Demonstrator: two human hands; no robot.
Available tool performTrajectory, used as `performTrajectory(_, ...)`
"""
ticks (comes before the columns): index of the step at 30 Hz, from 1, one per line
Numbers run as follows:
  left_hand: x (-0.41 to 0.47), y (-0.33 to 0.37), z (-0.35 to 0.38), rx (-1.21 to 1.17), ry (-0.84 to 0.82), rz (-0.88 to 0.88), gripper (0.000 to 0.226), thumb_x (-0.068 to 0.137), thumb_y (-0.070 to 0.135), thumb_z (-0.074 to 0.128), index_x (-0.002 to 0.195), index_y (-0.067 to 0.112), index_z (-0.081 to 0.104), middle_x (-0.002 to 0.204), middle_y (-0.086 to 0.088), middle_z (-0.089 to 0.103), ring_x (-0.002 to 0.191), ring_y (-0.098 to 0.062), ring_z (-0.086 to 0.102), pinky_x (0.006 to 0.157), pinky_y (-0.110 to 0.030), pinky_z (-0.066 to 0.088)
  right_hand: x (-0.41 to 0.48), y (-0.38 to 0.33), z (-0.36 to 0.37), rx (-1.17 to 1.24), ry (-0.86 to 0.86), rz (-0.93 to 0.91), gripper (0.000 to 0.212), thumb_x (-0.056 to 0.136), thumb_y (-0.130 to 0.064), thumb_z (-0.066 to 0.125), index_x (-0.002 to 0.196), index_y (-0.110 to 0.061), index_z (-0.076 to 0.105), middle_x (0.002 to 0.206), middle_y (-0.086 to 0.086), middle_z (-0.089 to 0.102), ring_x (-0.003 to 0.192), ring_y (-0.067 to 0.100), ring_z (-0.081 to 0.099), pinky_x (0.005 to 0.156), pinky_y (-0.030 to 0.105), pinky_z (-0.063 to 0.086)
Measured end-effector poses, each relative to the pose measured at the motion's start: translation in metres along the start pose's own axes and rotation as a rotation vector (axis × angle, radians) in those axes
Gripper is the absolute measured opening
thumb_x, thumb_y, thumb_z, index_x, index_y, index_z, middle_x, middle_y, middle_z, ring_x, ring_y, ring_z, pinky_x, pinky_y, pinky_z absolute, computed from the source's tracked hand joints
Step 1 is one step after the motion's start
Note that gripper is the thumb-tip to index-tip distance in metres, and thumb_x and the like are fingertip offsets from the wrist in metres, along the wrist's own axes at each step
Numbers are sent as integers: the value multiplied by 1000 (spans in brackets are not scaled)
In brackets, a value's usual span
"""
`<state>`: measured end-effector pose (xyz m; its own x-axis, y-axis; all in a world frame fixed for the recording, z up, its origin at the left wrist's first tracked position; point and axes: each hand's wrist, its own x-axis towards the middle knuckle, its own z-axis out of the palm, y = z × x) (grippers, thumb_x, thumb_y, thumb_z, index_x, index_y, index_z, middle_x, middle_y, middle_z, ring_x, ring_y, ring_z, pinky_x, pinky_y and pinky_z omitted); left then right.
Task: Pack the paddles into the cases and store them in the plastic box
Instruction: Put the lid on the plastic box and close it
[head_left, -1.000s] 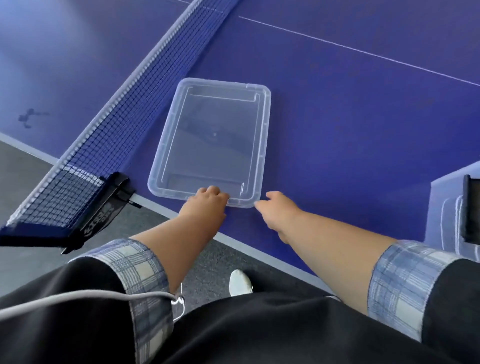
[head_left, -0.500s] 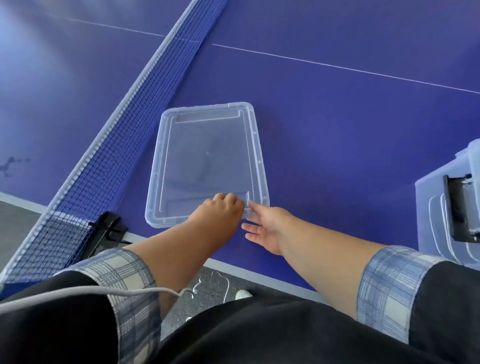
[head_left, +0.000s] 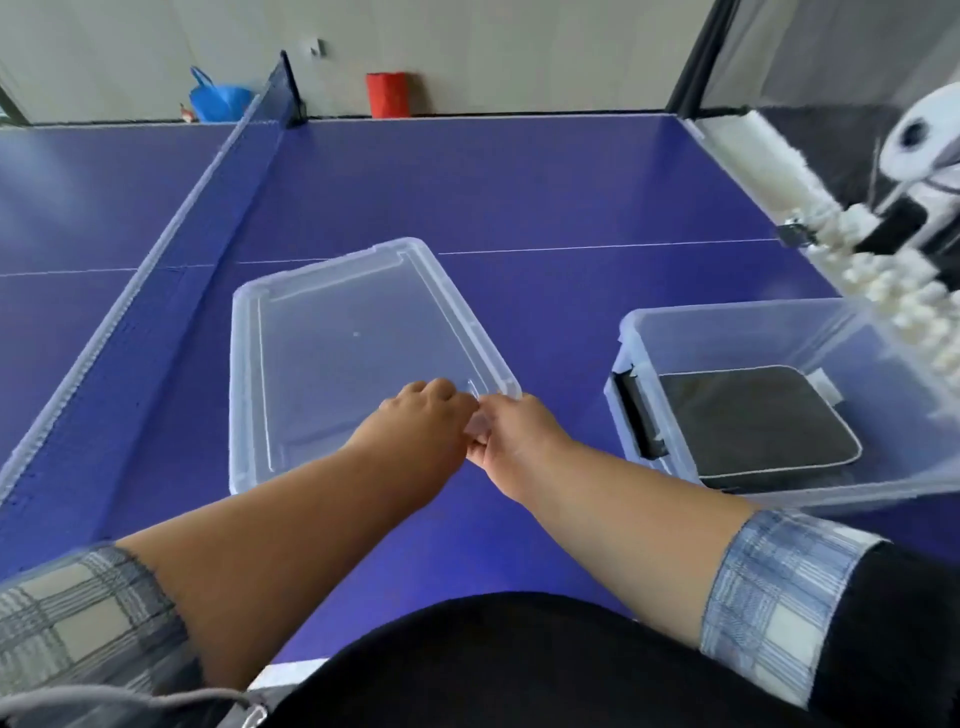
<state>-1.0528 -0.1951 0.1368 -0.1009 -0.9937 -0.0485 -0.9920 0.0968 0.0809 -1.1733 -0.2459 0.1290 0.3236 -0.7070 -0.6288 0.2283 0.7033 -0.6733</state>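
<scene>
A clear plastic lid (head_left: 358, 332) lies on the blue table-tennis table, slightly raised at its near right corner. My left hand (head_left: 415, 421) and my right hand (head_left: 514, 441) both grip that near right corner, fingers curled over the rim and touching each other. To the right stands the clear plastic box (head_left: 727, 332) with a black latch on its left end. A black paddle case (head_left: 753, 421) lies flat inside it. No loose paddle is in view.
The net (head_left: 156, 254) runs along the left of the lid, from the far end towards me. A white robot machine (head_left: 919, 171) and a white net frame stand at the table's right edge. A blue bag (head_left: 218, 98) and a red bin (head_left: 387, 93) sit by the far wall.
The view has tilted up and swung right, bringing the box with the case into sight. My right hand went from open beside the lid to shut on its corner next to my left.
</scene>
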Motion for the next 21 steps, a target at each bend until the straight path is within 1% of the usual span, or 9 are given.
performTrajectory(2,15,28,-7,-50,16,59,42,87,17,55,127,31,50,108,5,49,105,-22,54,84,-39,53,-9,-20,-26,6,68,-65,44,84,15,45,118,-13,50,52,6,57,48,17,58,67,37,55)
performTrajectory(4,27,58,-12,-79,5,123,48,86,15,56,129,35,49,108,6,48,107,-21,53,84,-38,53,-20,-36,-53,15,120,-115,37,85,13,41,109,-14,46,46,7,53,43,19,55,61,36,55)
performTrajectory(6,39,86,-16,-93,0,182,49,85,14,56,128,37,48,109,6,47,108,-21,51,83,-37,52,-30,-51,-80,33,182,-156,31,80,15,38,99,-7,49,45,8,50,42,23,54,56,34,53)
performTrajectory(9,55,125,-19,-115,3,247,48,88,18,54,131,39,46,112,4,46,109,-22,49,81,-36,50,-41,-74,-124,37,262,-199,46,82,12,32,124,7,50,67,19,58,59,30,55,60,33,52)
performTrajectory(11,66,150,-20,-126,-20,277,48,92,25,52,136,42,42,114,2,46,109,-23,47,82,-36,48,-46,-91,-155,91,305,-195,43,91,6,27,130,11,45,86,25,56,55,26,47,58,29,45)
performTrajectory(14,88,186,-25,-131,-36,317,51,95,33,52,142,43,37,113,0,47,109,-25,50,84,-38,48,-50,-119,-203,207,332,-200,28,99,0,33,123,6,47,95,21,58,46,13,45,52,25,46)
performTrajectory(17,113,225,-27,-132,-50,314,50,95,37,50,143,45,36,113,-1,47,109,-26,51,83,-41,49,-46,-145,-252,237,322,-188,18,102,-3,37,113,0,51,99,19,61,58,16,54,59,24,49)
performTrajectory(19,128,256,-22,-132,-76,281,51,95,40,50,143,49,35,113,0,46,106,-26,53,80,-41,50,-43,-162,-287,199,333,-173,14,101,-3,38,104,-2,52,99,21,66,60,19,63,54,25,55)
performTrajectory(21,142,289,-17,-137,-87,234,51,94,42,51,141,52,35,111,1,44,98,-25,55,74,-40,50,-40,-182,-323,171,323,-154,16,100,-3,39,107,-2,53,102,21,68,63,21,68,50,25,57)
